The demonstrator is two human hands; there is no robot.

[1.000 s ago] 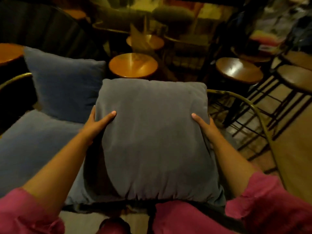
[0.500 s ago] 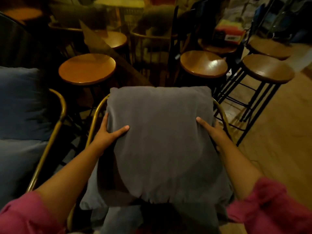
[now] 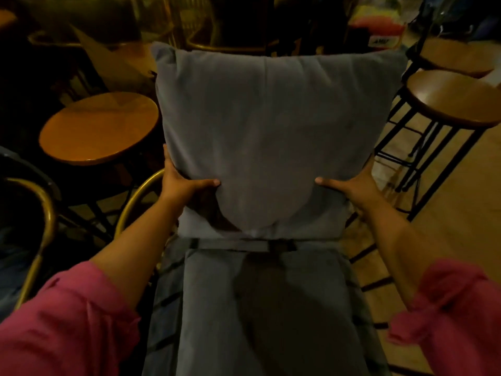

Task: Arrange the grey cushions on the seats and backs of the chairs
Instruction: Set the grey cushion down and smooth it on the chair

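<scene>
A grey back cushion point(image 3: 271, 137) stands upright against the back of a brass-framed chair point(image 3: 135, 196) in the middle of the view. My left hand point(image 3: 184, 183) grips its lower left edge, thumb on the front face. My right hand point(image 3: 352, 185) grips the lower right edge the same way. Below it a grey seat cushion point(image 3: 265, 308) lies flat on the chair's seat, its far edge meeting the back cushion's bottom. The chair's back is hidden behind the cushion.
A round wooden stool point(image 3: 100, 128) stands left of the chair, two more stools point(image 3: 455, 99) to the right on the wooden floor. Another brass-framed chair point(image 3: 46, 213) is at the left edge. Dark furniture fills the background.
The cushion has been raised from lying tilted over the chair to standing upright against its back. Both hands slid down to its lower corners, and the seat cushion now shows below.
</scene>
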